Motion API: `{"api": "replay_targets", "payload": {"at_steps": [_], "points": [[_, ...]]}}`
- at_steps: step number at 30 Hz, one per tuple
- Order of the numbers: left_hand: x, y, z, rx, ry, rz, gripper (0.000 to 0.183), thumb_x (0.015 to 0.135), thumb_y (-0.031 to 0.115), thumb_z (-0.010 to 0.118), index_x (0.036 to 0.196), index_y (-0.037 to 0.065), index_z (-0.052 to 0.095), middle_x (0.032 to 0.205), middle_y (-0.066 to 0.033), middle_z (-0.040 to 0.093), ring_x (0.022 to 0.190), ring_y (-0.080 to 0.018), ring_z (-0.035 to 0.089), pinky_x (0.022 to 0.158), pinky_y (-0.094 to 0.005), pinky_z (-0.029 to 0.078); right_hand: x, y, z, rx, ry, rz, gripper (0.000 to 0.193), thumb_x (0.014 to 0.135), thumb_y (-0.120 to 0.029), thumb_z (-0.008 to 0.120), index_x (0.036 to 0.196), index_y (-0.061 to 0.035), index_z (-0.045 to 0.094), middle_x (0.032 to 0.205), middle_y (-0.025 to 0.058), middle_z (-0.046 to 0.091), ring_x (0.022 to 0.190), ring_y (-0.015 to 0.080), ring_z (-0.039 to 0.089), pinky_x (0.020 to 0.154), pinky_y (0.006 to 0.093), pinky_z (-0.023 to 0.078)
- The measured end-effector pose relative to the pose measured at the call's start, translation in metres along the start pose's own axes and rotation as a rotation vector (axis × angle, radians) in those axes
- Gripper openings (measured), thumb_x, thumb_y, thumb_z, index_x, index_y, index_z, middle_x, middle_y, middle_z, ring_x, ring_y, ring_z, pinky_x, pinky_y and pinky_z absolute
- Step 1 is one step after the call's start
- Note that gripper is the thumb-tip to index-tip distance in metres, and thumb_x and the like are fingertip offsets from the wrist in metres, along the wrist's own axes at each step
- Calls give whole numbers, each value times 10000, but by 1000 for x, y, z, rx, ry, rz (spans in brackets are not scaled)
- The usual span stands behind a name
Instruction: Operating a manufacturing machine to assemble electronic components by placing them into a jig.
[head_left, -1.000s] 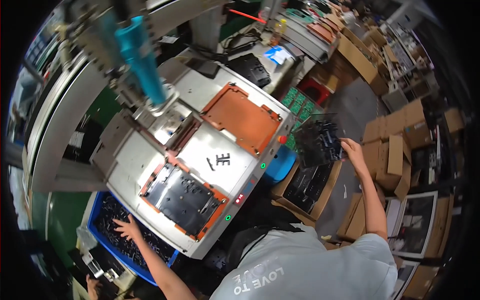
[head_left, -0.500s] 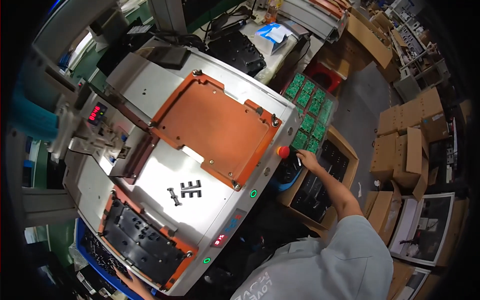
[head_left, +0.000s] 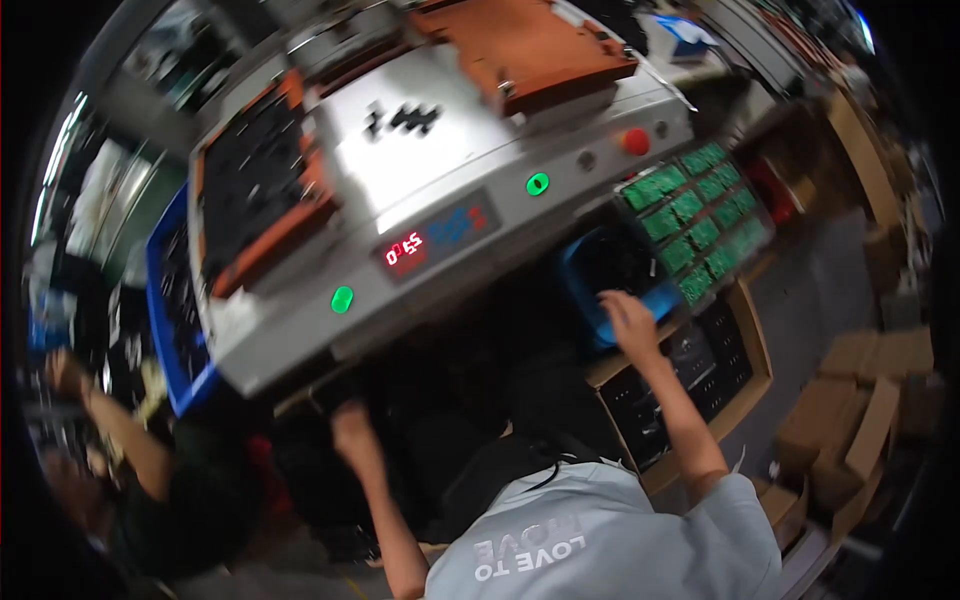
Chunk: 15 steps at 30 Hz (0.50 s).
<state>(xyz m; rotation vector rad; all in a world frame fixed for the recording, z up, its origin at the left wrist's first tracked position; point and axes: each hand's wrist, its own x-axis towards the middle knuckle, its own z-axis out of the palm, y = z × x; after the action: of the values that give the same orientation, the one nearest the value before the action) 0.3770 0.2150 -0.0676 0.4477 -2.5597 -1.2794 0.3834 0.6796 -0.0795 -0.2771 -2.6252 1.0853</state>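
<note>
My right hand (head_left: 632,322) is over the near rim of a blue bin (head_left: 657,302) that holds dark parts; its fingers look apart, and I see nothing in them. My left hand (head_left: 356,434) is below the front edge of the white machine (head_left: 300,335), smeared by motion, so its fingers cannot be read. On the machine's bright top lie several small black parts (head_left: 405,119). To their left, a black molded panel (head_left: 255,160) sits in an orange fixture (head_left: 270,250). A larger orange fixture (head_left: 530,45) stands at the far right of the top.
Green circuit boards (head_left: 690,215) fill a clear tray beside the blue bin. Below it stands a carton (head_left: 762,350) of black panels. A long blue tray (head_left: 170,340) of dark parts lines the machine's left side. A co-worker's hand (head_left: 66,372) is at far left. Cartons (head_left: 860,400) stack at right.
My view has swung, so the machine sits higher. My left hand has left the long blue tray and is now before the machine's front. My right hand stays by the blue bin, now at its near rim.
</note>
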Motion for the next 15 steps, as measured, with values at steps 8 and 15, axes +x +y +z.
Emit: {"api": "replay_targets", "payload": {"at_steps": [8, 15], "points": [[-59, -91, 49, 602, -296, 190, 524, 747, 359, 756, 1048, -25, 564, 1009, -253, 611, 954, -389, 584, 794, -441, 486, -54, -18, 139, -416, -358, -418, 330, 754, -236, 714, 1002, -50, 600, 955, 167, 604, 915, 351, 549, 800, 435, 463], [-130, -30, -43, 199, -787, -72, 382, 799, 317, 723, 861, -35, 589, 719, -128, 577, 668, -188, 553, 635, -331, 432, -108, -20, 29, -89, -766, -202, 234, 846, -236, 645, 861, -30, 534, 816, 187, 624, 813, 371, 610, 698, 459, 455]]}}
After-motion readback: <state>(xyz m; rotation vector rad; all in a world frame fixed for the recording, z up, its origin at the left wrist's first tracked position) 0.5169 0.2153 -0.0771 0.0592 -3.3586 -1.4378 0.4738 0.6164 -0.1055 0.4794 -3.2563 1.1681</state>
